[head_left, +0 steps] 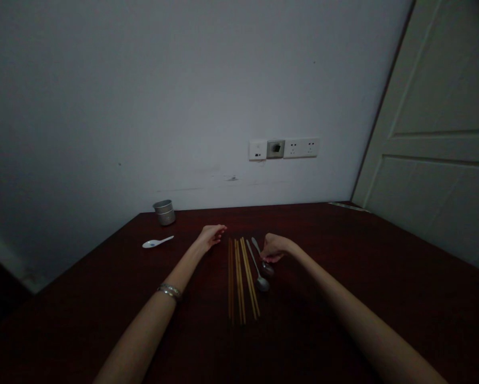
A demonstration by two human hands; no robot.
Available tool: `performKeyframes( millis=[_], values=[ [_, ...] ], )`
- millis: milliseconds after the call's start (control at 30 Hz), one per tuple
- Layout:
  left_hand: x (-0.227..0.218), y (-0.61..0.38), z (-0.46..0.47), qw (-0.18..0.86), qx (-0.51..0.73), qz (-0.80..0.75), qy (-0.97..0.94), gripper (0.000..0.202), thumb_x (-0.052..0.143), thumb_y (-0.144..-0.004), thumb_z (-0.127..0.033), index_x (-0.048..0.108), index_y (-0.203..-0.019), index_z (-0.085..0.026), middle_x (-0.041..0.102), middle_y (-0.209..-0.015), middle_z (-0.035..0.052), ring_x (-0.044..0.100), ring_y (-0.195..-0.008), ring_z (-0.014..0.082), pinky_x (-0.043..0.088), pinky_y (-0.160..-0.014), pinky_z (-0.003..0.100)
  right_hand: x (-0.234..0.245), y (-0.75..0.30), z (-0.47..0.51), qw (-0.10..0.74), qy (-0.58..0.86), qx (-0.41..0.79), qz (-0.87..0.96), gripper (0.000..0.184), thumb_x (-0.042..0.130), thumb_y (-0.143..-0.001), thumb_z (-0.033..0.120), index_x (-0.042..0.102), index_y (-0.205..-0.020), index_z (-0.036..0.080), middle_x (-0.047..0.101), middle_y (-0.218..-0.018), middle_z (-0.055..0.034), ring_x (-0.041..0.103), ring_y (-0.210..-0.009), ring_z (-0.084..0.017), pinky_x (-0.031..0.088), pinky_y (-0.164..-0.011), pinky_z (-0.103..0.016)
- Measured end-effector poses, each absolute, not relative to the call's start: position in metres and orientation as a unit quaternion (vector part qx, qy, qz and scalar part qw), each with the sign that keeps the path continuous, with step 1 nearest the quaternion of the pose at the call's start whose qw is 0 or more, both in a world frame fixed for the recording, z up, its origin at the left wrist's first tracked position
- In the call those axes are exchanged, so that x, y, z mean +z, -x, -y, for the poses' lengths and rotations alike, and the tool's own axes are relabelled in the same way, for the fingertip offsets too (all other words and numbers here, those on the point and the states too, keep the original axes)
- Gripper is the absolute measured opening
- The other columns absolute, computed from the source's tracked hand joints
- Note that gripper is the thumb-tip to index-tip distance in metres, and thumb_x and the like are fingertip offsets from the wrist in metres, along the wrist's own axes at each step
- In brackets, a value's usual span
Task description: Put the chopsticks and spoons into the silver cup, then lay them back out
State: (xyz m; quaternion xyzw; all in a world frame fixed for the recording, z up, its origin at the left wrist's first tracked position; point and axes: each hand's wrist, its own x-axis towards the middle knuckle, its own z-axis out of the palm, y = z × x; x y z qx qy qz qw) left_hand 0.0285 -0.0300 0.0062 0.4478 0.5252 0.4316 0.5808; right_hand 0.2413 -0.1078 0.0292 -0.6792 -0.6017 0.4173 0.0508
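My right hand is closed in a pinch on a metal spoon, near its bowl. The handle of this spoon slants up to the left, past the fingers that partly cover it. A second metal spoon lies just left of it, its bowl toward me. Farther left, several wooden chopsticks lie lengthwise side by side, the leftmost ones darker and redder. My left hand is beyond and left of the chopsticks, fingers loosely bent and apart, holding nothing.
A white soup spoon lies on the dark red table at the left. Behind it, near the wall, stands a grey metal cup. A thin strip lies at the back right edge. Sockets are on the wall.
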Motion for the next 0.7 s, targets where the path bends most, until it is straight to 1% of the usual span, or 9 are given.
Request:
performKeyframes(
  millis=[167, 333, 400, 467, 567, 700],
  values=[
    [0.008, -0.029, 0.034, 0.581, 0.424, -0.534, -0.443, 0.018, 0.067, -0.056, -0.025, 0.064, -0.069, -0.012, 0.055, -0.059, -0.0019, 0.044, -0.044, 0.0039, 0.034, -0.046, 0.019, 0.03, -0.244, 0.109, 0.051, 0.674, 0.422, 0.603, 0.018, 0.059, -0.06, 0.008, 0.052, -0.044, 0.011, 0.051, -0.037, 0.0038, 0.046, -0.033, -0.005, 0.041, -0.041, -0.017],
    [0.006, -0.027, 0.034, 0.588, 0.426, -0.525, -0.443, 0.022, 0.068, -0.055, -0.027, 0.064, -0.07, -0.012, 0.057, -0.06, -0.0003, 0.046, -0.046, 0.0046, 0.034, -0.046, 0.018, 0.034, -0.247, 0.109, 0.05, 0.667, 0.416, 0.616, 0.019, 0.063, -0.06, 0.017, 0.054, -0.045, 0.011, 0.054, -0.041, 0.0019, 0.047, -0.035, -0.006, 0.041, -0.04, -0.017],
    [0.003, -0.026, 0.032, 0.59, 0.428, -0.522, -0.443, 0.022, 0.069, -0.054, -0.027, 0.065, -0.07, -0.012, 0.057, -0.061, -0.0002, 0.046, -0.046, 0.0044, 0.035, -0.046, 0.019, 0.038, -0.246, 0.109, 0.071, 0.671, 0.377, 0.634, 0.018, 0.063, -0.06, 0.02, 0.055, -0.046, 0.012, 0.056, -0.045, 0.0005, 0.048, -0.036, -0.006, 0.04, -0.04, -0.017],
    [0.001, -0.024, 0.031, 0.59, 0.43, -0.519, -0.445, 0.021, 0.069, -0.054, -0.027, 0.065, -0.069, -0.012, 0.057, -0.061, -0.0003, 0.045, -0.045, 0.0042, 0.035, -0.047, 0.019, 0.042, -0.244, 0.11, 0.092, 0.674, 0.308, 0.665, 0.018, 0.061, -0.061, 0.023, 0.057, -0.047, 0.012, 0.059, -0.049, -0.0018, 0.05, -0.039, -0.007, 0.038, -0.04, -0.017],
    [-0.002, -0.023, 0.03, 0.591, 0.435, -0.511, -0.448, 0.018, 0.068, -0.056, -0.025, 0.065, -0.068, -0.012, 0.058, -0.061, 0.0002, 0.046, -0.046, 0.0042, 0.036, -0.047, 0.018, 0.042, -0.236, 0.112, 0.089, 0.664, 0.218, 0.709, 0.018, 0.06, -0.06, 0.024, 0.058, -0.046, 0.012, 0.062, -0.052, -0.0054, 0.055, -0.045, -0.01, 0.036, -0.039, -0.017],
    [-0.002, -0.023, 0.031, 0.59, 0.441, -0.51, -0.445, 0.015, 0.068, -0.057, -0.023, 0.065, -0.066, -0.011, 0.058, -0.06, 0.0015, 0.047, -0.048, 0.0048, 0.036, -0.047, 0.018, 0.035, -0.225, 0.114, 0.07, 0.661, 0.194, 0.721, 0.011, 0.059, -0.058, 0.021, 0.061, -0.052, 0.012, 0.064, -0.056, -0.007, 0.058, -0.05, -0.012, 0.037, -0.042, -0.017]
  ],
)
